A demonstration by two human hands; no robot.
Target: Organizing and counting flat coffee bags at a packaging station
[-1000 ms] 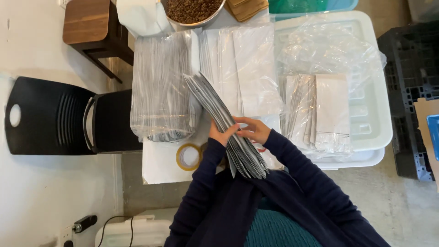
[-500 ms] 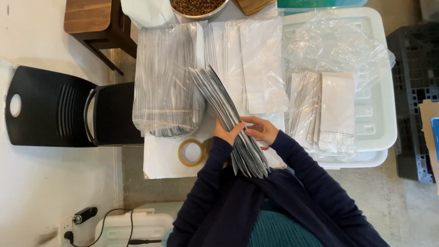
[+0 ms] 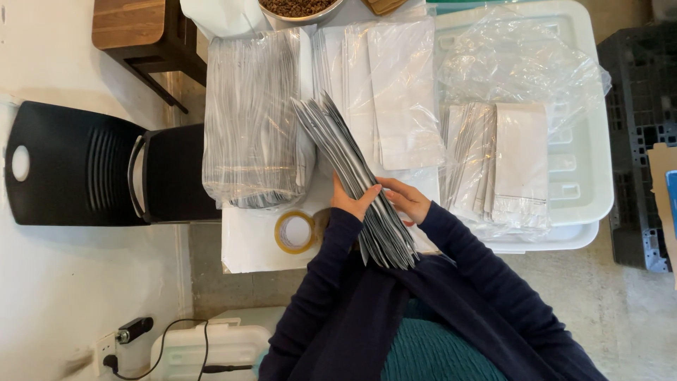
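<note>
Silver-grey pouches, a thick fanned stack (image 3: pixel 356 180) of them, sit right between my two hands over the bench (image 3: pixel 247 243). My left hand (image 3: pixel 350 201) presses against the stack's left face, fingers (image 3: pixel 368 202) curled onto the flat edges, so that side is closed on the bundle. My right hand (image 3: pixel 403 200) comes in from the other side, fingers (image 3: pixel 389 192) laid across the top pouches and gripping them too. The stack runs slantwise, its far end pointing up toward the wrapped bundle (image 3: pixel 250 120) of more pouches in clear plastic on the left, its near end down at my dark sleeves. Just beside my left wrist a roll of tape (image 3: pixel 295 232) lies flat on the white sheet. To the right, white flat bags (image 3: pixel 402 92) are laid out, and further right a clear plastic bag (image 3: pixel 501 162) with more white bags rests on a white tray lid (image 3: pixel 589 176). A black chair (image 3: pixel 77 166) stands off to the left.
</note>
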